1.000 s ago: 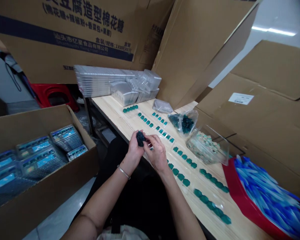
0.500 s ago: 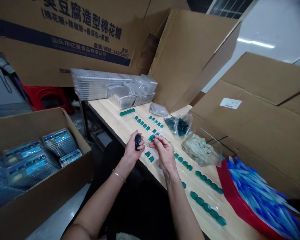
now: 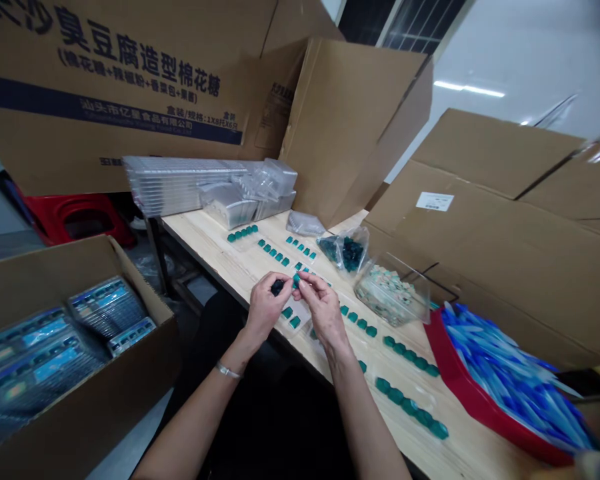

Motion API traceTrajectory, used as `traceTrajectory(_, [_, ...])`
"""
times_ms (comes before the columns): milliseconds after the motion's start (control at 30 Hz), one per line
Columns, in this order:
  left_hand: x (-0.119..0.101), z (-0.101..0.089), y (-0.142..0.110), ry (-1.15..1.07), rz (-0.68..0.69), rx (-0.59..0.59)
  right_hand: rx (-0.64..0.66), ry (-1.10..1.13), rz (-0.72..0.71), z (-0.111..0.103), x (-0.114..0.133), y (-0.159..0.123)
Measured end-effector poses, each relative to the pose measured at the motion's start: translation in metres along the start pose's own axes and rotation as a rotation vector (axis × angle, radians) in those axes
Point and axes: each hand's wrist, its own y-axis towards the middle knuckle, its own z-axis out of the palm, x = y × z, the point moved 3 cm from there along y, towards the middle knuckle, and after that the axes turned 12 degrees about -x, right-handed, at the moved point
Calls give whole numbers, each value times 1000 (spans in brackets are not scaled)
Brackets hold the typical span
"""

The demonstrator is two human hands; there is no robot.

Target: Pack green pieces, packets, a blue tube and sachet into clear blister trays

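My left hand (image 3: 264, 307) is closed round a clump of dark teal plastic gems (image 3: 277, 288). One lighter teal gem (image 3: 296, 281) is pinched in the fingertips of my right hand (image 3: 324, 308), right beside the left thumb and finger; whether the left also touches it I cannot tell. Just below the hands, two teal gems (image 3: 294, 322) sit in a clear tray at the table's front edge. More rows of teal gems (image 3: 411, 407) lie in clear plastic trays across the wooden table (image 3: 473, 433).
Beyond the rows are a bag of dark gems (image 3: 353, 253), a clear tub of small pale pieces (image 3: 390, 293) and stacked clear trays (image 3: 180, 187). A red bin of blue plastic pieces (image 3: 510, 380) stands at right. A carton of blister packs (image 3: 145, 340) is at left.
My right hand drew a single gem away from the clump in my left hand, then both hands came together again around it. The view has shifted, so the table appears further left.
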Motion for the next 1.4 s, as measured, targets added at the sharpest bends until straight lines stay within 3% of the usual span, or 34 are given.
traceTrajectory(100, [0, -1, 2, 54, 21, 58, 96, 26, 68, 0, 1, -3])
traceTrajectory(233, [1, 0, 3, 103, 10, 149, 73, 113, 108, -4, -1, -5])
traceTrajectory(300, [5, 1, 1, 91, -78, 171, 55, 172, 121, -5, -2, -5])
traceTrajectory(433, [15, 3, -4, -36, -402, 244, 82, 277, 157, -3, -2, -7])
traceTrajectory(533, [17, 1, -3, -152, -511, 251, 79, 335, 173, -4, -2, -7])
traceTrajectory(733, [17, 3, -4, -100, -492, 312, 62, 282, 226, -5, -8, -8])
traceTrajectory(967, [19, 7, -8, 4, -424, 184, -39, 263, 157, -5, -9, -13])
traceTrajectory(1067, [19, 7, -7, -97, -510, 176, 4, 338, 190, -3, -11, -15])
traceTrajectory(1267, [13, 6, -18, -443, -814, 325, 37, 477, 289, -3, -16, -13])
traceTrajectory(1400, [14, 3, -24, -501, -951, 408, 26, 422, 279, -4, -14, -13])
